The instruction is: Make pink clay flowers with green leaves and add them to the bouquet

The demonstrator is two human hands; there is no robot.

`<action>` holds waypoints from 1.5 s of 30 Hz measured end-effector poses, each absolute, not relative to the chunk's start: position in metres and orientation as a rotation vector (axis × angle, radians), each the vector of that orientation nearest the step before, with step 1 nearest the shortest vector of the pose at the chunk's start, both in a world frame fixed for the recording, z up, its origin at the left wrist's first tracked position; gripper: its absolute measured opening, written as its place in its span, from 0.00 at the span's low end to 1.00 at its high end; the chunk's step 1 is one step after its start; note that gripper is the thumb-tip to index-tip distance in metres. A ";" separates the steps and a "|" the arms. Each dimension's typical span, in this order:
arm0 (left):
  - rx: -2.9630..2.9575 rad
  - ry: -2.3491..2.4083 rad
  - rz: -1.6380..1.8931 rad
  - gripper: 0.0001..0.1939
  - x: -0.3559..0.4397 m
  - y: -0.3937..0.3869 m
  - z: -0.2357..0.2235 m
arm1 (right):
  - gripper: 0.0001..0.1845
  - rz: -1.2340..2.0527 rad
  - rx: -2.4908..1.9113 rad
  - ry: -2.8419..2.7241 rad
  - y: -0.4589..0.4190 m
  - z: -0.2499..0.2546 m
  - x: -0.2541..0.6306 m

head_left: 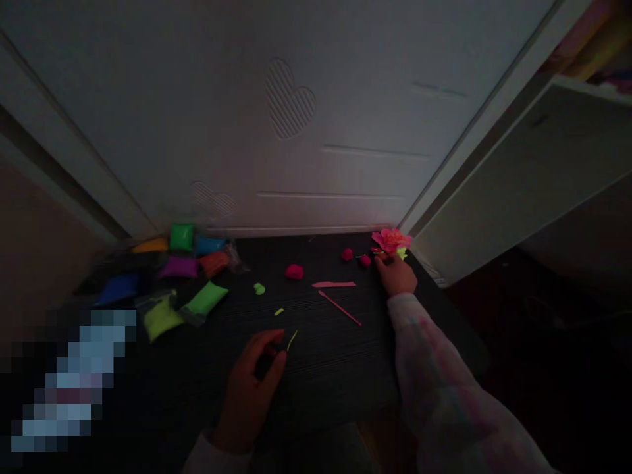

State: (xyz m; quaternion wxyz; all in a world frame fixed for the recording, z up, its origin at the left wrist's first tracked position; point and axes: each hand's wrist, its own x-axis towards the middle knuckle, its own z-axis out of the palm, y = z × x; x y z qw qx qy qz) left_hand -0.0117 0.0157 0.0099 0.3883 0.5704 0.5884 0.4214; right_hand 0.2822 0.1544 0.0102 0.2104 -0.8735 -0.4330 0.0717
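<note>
The scene is very dark. My left hand (254,385) rests near the front of a dark table (320,375), fingers curled and pinching a thin yellow-green clay strand (292,340). My right hand (396,275) reaches to the far right corner, fingers closed at the base of a pink clay flower (391,240). Between them lie a pink flat tool (334,284), a thin pink stick (340,308), a pink clay lump (295,271), two small red lumps (347,254) and green bits (259,288).
Several coloured clay packets (184,271) lie at the table's left back. A white door panel with heart shapes (290,99) stands behind. A white cabinet (523,191) is at the right. A blurred patch covers the lower left.
</note>
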 end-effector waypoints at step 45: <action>1.351 1.233 1.318 0.13 -0.003 -0.028 0.112 | 0.28 0.357 -0.998 -1.871 -0.027 0.091 0.154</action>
